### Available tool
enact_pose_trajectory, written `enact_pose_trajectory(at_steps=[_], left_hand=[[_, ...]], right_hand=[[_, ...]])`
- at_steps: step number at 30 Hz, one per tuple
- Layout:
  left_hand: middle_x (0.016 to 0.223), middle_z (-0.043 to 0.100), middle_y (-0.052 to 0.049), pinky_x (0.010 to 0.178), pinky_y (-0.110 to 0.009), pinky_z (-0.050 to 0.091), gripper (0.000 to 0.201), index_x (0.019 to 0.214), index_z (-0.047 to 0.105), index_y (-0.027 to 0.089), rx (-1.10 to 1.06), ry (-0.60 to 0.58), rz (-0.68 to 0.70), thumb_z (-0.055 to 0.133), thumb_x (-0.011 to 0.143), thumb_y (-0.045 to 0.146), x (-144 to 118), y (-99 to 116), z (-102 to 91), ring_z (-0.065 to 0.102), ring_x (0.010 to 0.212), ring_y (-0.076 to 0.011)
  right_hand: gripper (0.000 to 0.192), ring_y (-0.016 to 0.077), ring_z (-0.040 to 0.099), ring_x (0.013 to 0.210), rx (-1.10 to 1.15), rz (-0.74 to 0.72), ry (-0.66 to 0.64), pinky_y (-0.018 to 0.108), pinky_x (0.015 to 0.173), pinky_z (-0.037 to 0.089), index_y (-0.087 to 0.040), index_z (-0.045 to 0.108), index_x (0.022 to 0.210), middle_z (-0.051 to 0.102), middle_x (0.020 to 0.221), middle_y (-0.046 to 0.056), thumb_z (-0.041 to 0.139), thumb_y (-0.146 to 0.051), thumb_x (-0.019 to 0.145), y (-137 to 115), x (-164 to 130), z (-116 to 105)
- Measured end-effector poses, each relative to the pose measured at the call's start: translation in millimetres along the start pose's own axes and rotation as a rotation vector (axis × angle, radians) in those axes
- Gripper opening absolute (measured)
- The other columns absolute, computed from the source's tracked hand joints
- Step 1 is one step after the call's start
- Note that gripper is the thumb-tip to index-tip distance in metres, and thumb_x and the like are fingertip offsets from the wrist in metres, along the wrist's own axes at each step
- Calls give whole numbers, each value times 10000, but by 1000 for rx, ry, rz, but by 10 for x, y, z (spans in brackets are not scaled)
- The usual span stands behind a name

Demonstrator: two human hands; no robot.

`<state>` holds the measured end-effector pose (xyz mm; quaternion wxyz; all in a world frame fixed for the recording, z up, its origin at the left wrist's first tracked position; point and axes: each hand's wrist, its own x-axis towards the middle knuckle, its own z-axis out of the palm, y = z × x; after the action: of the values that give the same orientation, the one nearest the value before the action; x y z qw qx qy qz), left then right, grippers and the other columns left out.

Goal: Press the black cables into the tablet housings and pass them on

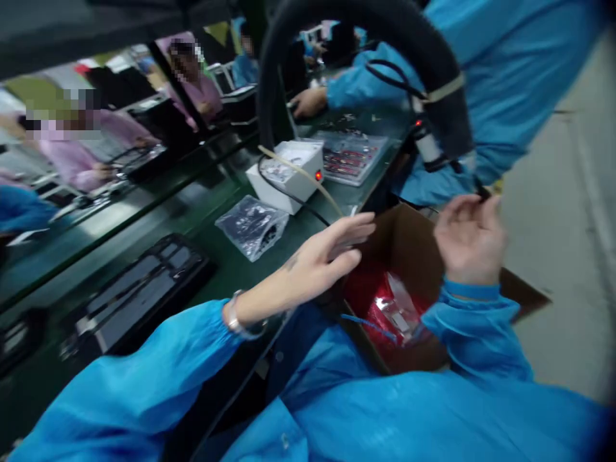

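Observation:
My left hand (332, 253) is stretched over the near edge of the workbench, beside an open cardboard box (409, 234). Its fingers are extended and nothing shows in them. On the right, my right hand (469, 240) is raised past the box with its fingers curled, at the end of a narrow dark piece (482, 188) that I cannot make out. Inside the box lie red plastic bags (380, 301), with a silvery packet on top. A white box (293, 173) with a lit red switch and a clear bag of small dark parts (253, 226) sit on the bench.
A thick black hose (356, 9) arches overhead, with a small white cylinder (427, 146) and cable hanging by it. A co-worker's blue sleeve (500, 96) is close at the right. Beyond the white box lies a tray of red parts (353, 157). A black tray (139, 292) is at left.

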<state>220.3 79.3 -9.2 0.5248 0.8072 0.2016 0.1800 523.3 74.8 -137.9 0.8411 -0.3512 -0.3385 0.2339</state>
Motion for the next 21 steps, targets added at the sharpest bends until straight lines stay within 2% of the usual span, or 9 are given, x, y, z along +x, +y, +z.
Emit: enact_pose_trajectory(at_steps=[3,6,8,10,11,14,17,19,21], left_hand=[[1498,603,-15,1228,-444,445,396,1427,586,311,509,258,-89,528,1039,369,-1027,67,-519,568,1396,-250],[1258,715,79,1096,-605,515,312,1229,664,427,814,811,-425,534,979,561,-2136,64,-1039,668,1182,-337],[1112,720,115,1079,-736,453,344,1137,660,480,938,1140,-655,503,908,683,-2780,10,-1310,631,1171,-416],[1009,724,56,1120,-791,351,414,1115,662,390,828,1216,-825,530,879,704,-3271,-86,-1460,573,1231,-441],[972,729,28,1079,-742,425,489,1099,669,329,744,1216,-874,559,845,732,-3450,-153,-1493,607,1178,-411],[1059,752,-40,929,-464,577,651,1105,665,211,466,1226,-922,547,835,791,-3734,-418,-1509,664,1085,-281],[1166,745,-120,955,-373,550,633,1063,677,146,321,1261,-846,540,881,737,-3736,-669,-1484,645,1160,-276],[1251,724,-135,1054,-364,500,571,1064,678,132,277,1292,-760,524,930,666,-3657,-759,-1434,604,1256,-283],[1340,695,-122,1139,-348,439,490,1112,680,139,227,1294,-672,502,975,575,-3566,-790,-1364,571,1329,-265]], right_hand=[[308,192,677,850,173,95,-48,255,675,646,-365,702,714,582,706,7,863,-626,733,-97,-144,270],[280,159,635,679,242,209,-188,204,513,601,-366,742,759,571,696,-7,906,-584,697,-156,-457,739],[275,155,621,628,247,294,-321,228,505,608,-363,765,802,611,714,-8,899,-582,705,-157,-706,1176],[271,164,651,656,244,385,-496,282,594,649,-335,786,851,663,743,3,866,-576,754,-116,-923,1688],[279,171,671,687,248,426,-593,312,670,665,-314,792,864,678,745,6,863,-565,763,-72,-1011,1963],[321,174,701,799,274,516,-853,355,920,634,-248,792,889,695,771,13,892,-520,750,191,-1219,2808],[344,160,692,820,244,568,-1023,342,945,600,-210,774,877,695,799,17,896,-504,746,569,-1403,3480],[366,154,683,782,208,550,-1069,339,893,599,-209,749,869,677,780,6,874,-533,754,788,-1500,3721],[363,144,673,757,199,528,-1074,334,871,591,-214,731,871,666,779,-4,847,-545,775,937,-1557,3801]])
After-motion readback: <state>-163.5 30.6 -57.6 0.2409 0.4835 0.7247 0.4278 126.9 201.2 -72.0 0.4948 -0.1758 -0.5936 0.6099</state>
